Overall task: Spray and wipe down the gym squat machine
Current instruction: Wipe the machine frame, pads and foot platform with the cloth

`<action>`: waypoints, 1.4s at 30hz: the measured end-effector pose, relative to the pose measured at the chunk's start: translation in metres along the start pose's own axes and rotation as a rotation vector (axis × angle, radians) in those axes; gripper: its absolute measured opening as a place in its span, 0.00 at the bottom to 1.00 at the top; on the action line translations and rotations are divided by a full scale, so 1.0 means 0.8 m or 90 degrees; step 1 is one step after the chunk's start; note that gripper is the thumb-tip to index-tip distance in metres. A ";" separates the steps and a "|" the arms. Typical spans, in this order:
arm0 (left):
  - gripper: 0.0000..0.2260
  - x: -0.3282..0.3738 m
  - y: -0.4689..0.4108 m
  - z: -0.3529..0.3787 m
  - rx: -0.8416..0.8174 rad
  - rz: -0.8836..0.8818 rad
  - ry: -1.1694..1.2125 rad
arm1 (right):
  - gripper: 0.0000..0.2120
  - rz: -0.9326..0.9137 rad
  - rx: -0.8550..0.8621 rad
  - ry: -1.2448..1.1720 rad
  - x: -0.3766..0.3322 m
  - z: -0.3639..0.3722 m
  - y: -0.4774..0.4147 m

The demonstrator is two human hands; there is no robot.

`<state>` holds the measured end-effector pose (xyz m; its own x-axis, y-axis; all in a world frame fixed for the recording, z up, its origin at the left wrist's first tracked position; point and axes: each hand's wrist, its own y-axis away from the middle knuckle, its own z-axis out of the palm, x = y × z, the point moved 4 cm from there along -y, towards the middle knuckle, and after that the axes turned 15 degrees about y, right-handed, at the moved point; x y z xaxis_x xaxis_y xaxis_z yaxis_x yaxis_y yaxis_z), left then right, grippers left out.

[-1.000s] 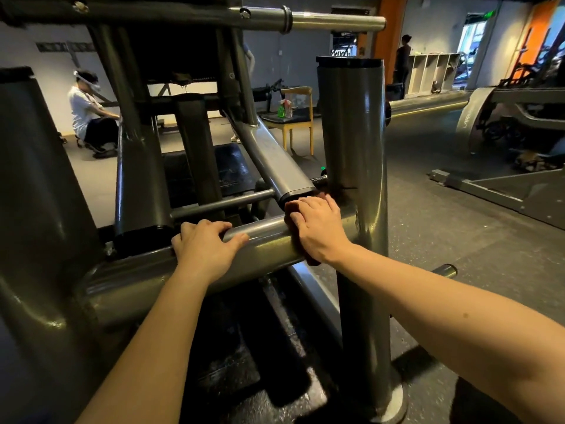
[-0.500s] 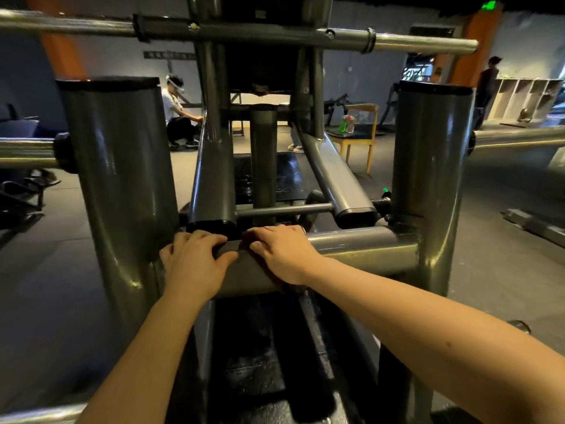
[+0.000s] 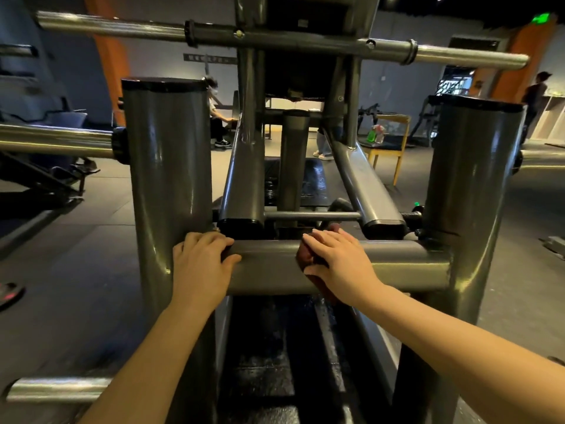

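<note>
The grey steel squat machine fills the view. Its horizontal crossbar (image 3: 269, 266) runs between a left upright (image 3: 168, 179) and a right upright (image 3: 470, 194). My left hand (image 3: 200, 264) grips the crossbar close to the left upright, fingers curled over its top. My right hand (image 3: 339, 261) lies flat on a dark red-brown cloth (image 3: 304, 258) and presses it onto the middle of the crossbar. The cloth hangs a little below the bar. A green and pink spray bottle (image 3: 377, 134) stands on a wooden chair (image 3: 399, 148) far behind the machine.
A long chrome bar (image 3: 305, 41) crosses the top of the frame. Weight pegs stick out at the left (image 3: 55, 140) and lower left (image 3: 58, 390). A dark footplate (image 3: 275, 362) lies below my arms. A seated person (image 3: 217, 120) and a standing person (image 3: 535, 96) are in the background.
My right hand slid the cloth left along the crossbar toward my left hand, then back right to the middle. My left hand kept its grip. My view swung round to face the machine squarely.
</note>
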<state>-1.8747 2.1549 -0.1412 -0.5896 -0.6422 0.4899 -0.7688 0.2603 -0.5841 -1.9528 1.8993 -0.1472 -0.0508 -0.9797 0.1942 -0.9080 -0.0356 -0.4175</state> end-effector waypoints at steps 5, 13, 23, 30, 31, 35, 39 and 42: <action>0.10 -0.018 0.010 -0.013 0.077 0.005 0.022 | 0.32 -0.082 -0.034 -0.051 -0.088 -0.020 -0.047; 0.15 -0.045 0.025 -0.027 0.175 -0.150 0.156 | 0.30 -0.155 0.006 -0.074 -0.142 -0.020 -0.061; 0.10 -0.069 0.028 -0.037 0.218 -0.133 0.245 | 0.34 -0.145 0.184 0.055 -0.066 0.013 0.009; 0.10 -0.074 0.023 -0.044 0.195 -0.133 0.270 | 0.30 -0.167 0.164 0.034 -0.190 0.007 -0.062; 0.10 -0.074 0.024 -0.045 0.194 -0.131 0.271 | 0.30 -0.177 0.159 0.034 -0.204 0.009 -0.070; 0.08 -0.081 0.027 -0.052 0.215 -0.147 0.288 | 0.30 -0.258 0.171 0.064 -0.213 0.019 -0.065; 0.09 -0.088 0.025 -0.052 0.213 -0.164 0.284 | 0.28 -0.453 0.175 0.153 -0.180 0.037 -0.038; 0.09 -0.090 0.023 -0.054 0.213 -0.164 0.288 | 0.29 -0.414 0.189 0.120 -0.168 0.020 -0.057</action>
<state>-1.8573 2.2370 -0.1590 -0.4980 -0.2652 0.8256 -0.8247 -0.1494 -0.5454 -1.8975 2.0293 -0.1687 0.3647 -0.6930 0.6219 -0.6294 -0.6757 -0.3839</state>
